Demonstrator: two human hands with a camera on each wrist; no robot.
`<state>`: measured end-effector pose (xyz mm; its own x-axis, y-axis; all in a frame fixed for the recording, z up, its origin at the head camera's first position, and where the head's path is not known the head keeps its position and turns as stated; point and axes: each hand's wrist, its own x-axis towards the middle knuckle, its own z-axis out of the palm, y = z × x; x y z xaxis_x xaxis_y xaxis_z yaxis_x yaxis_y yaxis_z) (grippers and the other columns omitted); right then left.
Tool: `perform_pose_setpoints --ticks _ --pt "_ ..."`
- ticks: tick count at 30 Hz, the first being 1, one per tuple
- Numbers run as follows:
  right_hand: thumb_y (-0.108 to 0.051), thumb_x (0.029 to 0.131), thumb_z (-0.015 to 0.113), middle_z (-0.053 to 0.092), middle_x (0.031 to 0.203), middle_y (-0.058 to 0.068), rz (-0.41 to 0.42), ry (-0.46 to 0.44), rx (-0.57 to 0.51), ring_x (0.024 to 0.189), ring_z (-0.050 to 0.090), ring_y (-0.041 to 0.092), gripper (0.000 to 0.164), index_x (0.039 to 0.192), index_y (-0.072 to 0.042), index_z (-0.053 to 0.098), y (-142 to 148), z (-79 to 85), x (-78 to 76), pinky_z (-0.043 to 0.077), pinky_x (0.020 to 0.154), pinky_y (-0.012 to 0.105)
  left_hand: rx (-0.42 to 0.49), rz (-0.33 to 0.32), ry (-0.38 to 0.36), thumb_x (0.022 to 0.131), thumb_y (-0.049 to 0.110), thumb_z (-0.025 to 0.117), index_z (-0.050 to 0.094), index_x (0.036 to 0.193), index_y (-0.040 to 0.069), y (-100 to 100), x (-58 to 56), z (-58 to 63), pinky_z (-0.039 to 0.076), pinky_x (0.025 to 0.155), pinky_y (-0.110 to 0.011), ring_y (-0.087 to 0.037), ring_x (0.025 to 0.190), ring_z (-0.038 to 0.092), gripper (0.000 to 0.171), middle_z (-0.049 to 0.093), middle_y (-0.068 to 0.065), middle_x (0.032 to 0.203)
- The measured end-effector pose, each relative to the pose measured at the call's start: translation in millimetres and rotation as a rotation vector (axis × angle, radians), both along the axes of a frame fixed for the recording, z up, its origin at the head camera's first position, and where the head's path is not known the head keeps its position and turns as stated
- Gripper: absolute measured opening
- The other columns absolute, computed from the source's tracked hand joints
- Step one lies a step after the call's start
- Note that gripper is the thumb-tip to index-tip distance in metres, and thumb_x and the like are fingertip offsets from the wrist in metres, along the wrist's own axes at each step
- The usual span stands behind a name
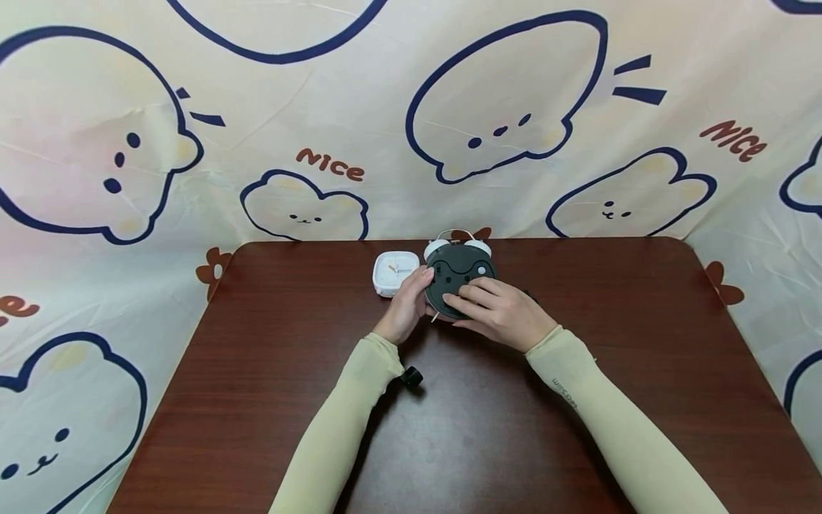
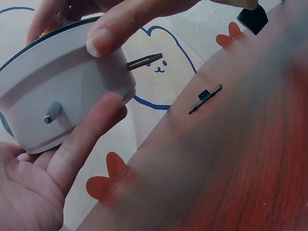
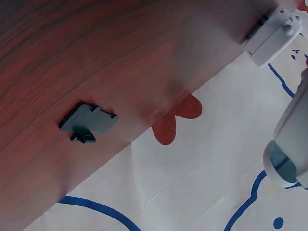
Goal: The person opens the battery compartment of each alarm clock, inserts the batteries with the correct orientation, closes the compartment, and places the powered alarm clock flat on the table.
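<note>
A twin-bell alarm clock [image 1: 452, 264] is held up above the far part of the table, its dark back toward me. My left hand [image 1: 404, 308] grips its left side and lower edge. My right hand [image 1: 501, 310] has its fingers over the dark back, while its thumb [image 2: 103, 41] presses the white side of the casing. Two metal legs show in the left wrist view, one leg [image 2: 144, 61] sticking out beside the thumb. In the right wrist view, a white bell [image 3: 279, 168] appears at the right edge. The clock's face is hidden.
A small white square clock [image 1: 395, 273] stands just left of the alarm clock. A black battery cover [image 3: 89, 121] lies on the table near the far edge, mostly behind my right hand in the head view. Patterned cloth [image 1: 501, 86] hangs behind the table [image 1: 270, 371].
</note>
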<state>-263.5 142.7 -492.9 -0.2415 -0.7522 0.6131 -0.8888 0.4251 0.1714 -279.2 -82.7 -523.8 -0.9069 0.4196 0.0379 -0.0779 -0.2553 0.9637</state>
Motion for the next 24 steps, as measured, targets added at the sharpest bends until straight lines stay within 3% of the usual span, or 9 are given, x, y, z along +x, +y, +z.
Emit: perform_pose_setpoints --ticks 11,18,24 --pt "-0.030 0.086 0.086 0.074 0.111 0.005 0.011 0.030 0.024 0.104 0.067 0.021 0.050 0.132 -0.016 0.072 2 -3.0 -3.4 0.059 0.095 0.033 -0.005 -0.002 -0.007 0.109 0.038 0.037 0.045 0.143 -0.002 -2 3.6 4.1 0.059 0.068 -0.029 -0.011 0.084 0.071 0.053 0.070 -0.001 0.103" --pt "-0.032 0.089 0.084 0.071 0.112 0.006 0.002 0.072 0.049 0.105 0.065 0.022 0.053 0.137 -0.018 0.068 6 -1.5 -5.6 0.059 0.095 0.033 0.044 -0.017 -0.010 0.110 0.036 0.037 0.042 0.150 -0.002 0 4.0 7.4 0.063 0.073 -0.034 -0.012 0.089 0.072 0.056 0.068 -0.004 0.112" --pt "-0.028 0.082 0.090 0.068 0.111 0.008 0.019 0.076 0.017 0.103 0.065 0.022 0.060 0.138 -0.017 0.068 4 -1.1 -6.8 0.060 0.092 0.035 0.044 -0.013 -0.018 0.110 0.036 0.036 0.040 0.152 -0.001 -1 4.4 10.8 0.063 0.073 -0.033 -0.012 0.088 0.072 0.056 0.067 -0.004 0.113"
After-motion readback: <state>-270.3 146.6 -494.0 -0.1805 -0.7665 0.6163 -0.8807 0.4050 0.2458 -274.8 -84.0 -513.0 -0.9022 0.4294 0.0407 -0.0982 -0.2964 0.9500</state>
